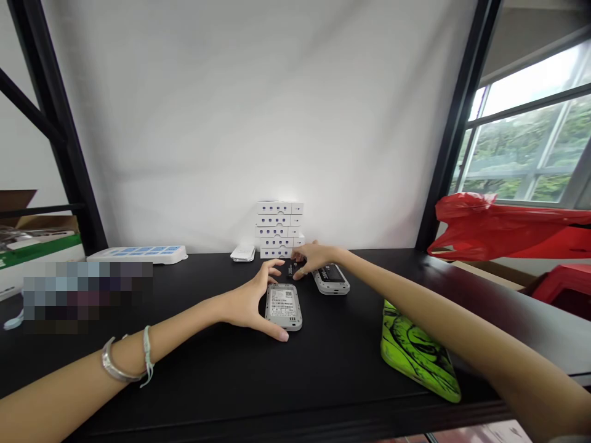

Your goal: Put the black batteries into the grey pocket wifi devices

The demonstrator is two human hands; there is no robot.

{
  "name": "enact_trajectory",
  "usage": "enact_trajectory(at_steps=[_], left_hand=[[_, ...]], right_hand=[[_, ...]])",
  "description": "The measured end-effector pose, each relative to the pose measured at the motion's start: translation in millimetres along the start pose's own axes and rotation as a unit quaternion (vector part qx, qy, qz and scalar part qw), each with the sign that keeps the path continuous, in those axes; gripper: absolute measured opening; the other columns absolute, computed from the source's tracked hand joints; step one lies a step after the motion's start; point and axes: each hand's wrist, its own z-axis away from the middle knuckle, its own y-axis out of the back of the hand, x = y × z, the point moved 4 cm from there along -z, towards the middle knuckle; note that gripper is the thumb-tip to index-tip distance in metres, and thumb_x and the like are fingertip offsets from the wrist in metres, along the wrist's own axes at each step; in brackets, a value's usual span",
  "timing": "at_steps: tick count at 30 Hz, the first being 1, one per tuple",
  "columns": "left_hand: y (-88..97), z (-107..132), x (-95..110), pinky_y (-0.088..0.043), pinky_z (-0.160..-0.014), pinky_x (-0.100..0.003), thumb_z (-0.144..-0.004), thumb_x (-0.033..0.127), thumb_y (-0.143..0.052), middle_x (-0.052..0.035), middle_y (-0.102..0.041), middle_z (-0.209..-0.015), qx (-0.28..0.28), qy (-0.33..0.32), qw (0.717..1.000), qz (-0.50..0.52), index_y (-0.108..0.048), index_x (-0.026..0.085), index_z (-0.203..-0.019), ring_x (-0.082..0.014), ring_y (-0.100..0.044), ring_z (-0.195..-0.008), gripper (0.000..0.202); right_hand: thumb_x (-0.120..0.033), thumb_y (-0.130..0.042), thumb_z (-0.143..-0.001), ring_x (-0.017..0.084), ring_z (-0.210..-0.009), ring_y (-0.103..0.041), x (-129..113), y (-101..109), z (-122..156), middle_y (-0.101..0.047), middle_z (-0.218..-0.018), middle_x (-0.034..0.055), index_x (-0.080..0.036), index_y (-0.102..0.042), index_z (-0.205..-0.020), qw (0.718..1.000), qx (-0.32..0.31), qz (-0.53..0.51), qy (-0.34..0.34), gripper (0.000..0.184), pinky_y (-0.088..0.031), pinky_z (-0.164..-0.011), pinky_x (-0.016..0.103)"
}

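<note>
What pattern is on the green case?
Black swirly lines cover the green case; the head view shows it.

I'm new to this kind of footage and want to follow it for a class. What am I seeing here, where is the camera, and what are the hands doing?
This is one picture from a camera worn on a person's head, looking forward and down, so the two bare arms reaching in are that person's own. The surface is a black table. The left hand curves around a grey pocket-sized device with a printed label on it. The right hand is over a small dark part, and a second grey device lies beside it. Behind them stands a stack of white boxes. A bright green patterned case lies to the right. I cannot tell whether either hand is actually gripping anything.
</note>
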Motion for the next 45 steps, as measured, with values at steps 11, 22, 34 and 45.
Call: enact_trajectory(at_steps=[11, 22, 34, 45], left_hand=[[-1.2, -0.6, -3.6, -0.033, -0.101, -0.059, -0.045, 0.045, -0.086, -0.0168, -0.015, -0.144, 0.050, 0.043, 0.997, 0.039, 0.008, 0.036, -0.137, -0.0362, -0.035, -0.127, 0.132], [-2.1, -0.4, -1.6, -0.037, -0.098, -0.060, -0.044, 0.043, -0.086, -0.0172, -0.018, -0.142, 0.076, 0.026, 0.995, 0.051, 0.004, 0.035, -0.138, -0.0369, -0.044, -0.120, 0.130], [-2.0, -3.2, -5.4, -0.038, -0.101, -0.051, -0.057, 0.044, -0.081, -0.0162, -0.018, -0.140, 0.077, 0.005, 0.994, 0.080, -0.002, 0.032, -0.136, -0.0302, -0.041, -0.123, 0.112], [-3.0, -3.4, -5.3, -0.039, -0.100, -0.050, -0.066, 0.047, -0.074, -0.0152, -0.028, -0.134, 0.066, 0.033, 0.995, 0.065, -0.009, 0.028, -0.135, -0.0281, -0.044, -0.119, 0.096]], right_hand=[[-0.066, -0.067, -0.056, 0.031, -0.105, -0.049, -54.6, 2.2, 56.8, -0.057, -0.114, 0.0104, -0.019, -0.054, -0.114, 0.989, 0.105, -0.060, 0.087, 0.076, -0.039, -0.089, 0.044], [-0.070, -0.061, -0.061, 0.032, -0.117, -0.043, -67.7, -15.3, 66.7, -0.040, -0.133, 0.0098, -0.022, -0.045, -0.132, 0.989, -0.055, -0.056, 0.123, 0.087, -0.037, -0.096, 0.042], [-0.059, -0.073, -0.053, 0.030, -0.115, -0.048, -41.2, 14.5, 79.0, -0.050, -0.130, 0.0076, -0.022, -0.045, -0.129, 0.990, -0.006, -0.095, 0.100, 0.089, -0.041, -0.094, 0.038], [-0.058, -0.068, -0.060, 0.031, -0.115, -0.047, 41.0, 29.8, 79.0, -0.047, -0.133, 0.0087, -0.023, -0.045, -0.128, 0.996, 0.046, -0.078, -0.008, 0.080, -0.041, -0.093, 0.039]])
